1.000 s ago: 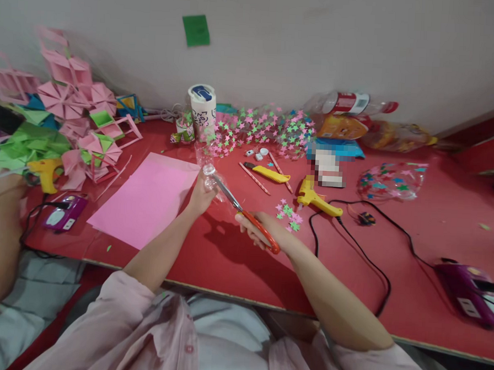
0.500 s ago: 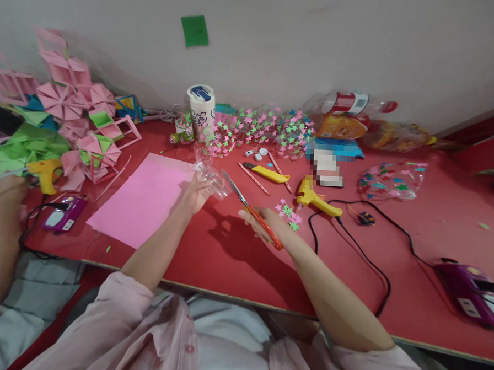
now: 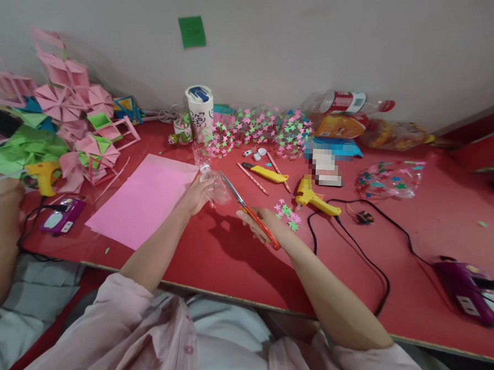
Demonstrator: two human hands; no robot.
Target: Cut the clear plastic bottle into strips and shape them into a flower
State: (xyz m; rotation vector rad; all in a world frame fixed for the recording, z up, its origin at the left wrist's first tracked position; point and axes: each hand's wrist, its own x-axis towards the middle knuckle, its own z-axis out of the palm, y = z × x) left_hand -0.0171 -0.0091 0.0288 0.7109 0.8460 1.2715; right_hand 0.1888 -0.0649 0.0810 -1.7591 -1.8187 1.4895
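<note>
A: What does each hand hold?
B: The left hand [image 3: 196, 196] grips a clear plastic bottle [image 3: 214, 182] above the red table [image 3: 226, 261], beside the pink paper [image 3: 144, 199]. The right hand [image 3: 263, 224] is closed on the scissors [image 3: 249, 210].
A: And the blades?
B: Their tips touch the bottle.

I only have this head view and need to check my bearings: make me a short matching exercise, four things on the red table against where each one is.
Things:
1. scissors
2. clear plastic piece
3. pink sheet
4. yellow glue gun

Places:
A. flat on the table, beside the left forearm
B. in the left hand
C. in the right hand
D. on the table beyond the right hand, black cord attached

Pairs: 1-C, 2-B, 3-A, 4-D
</note>
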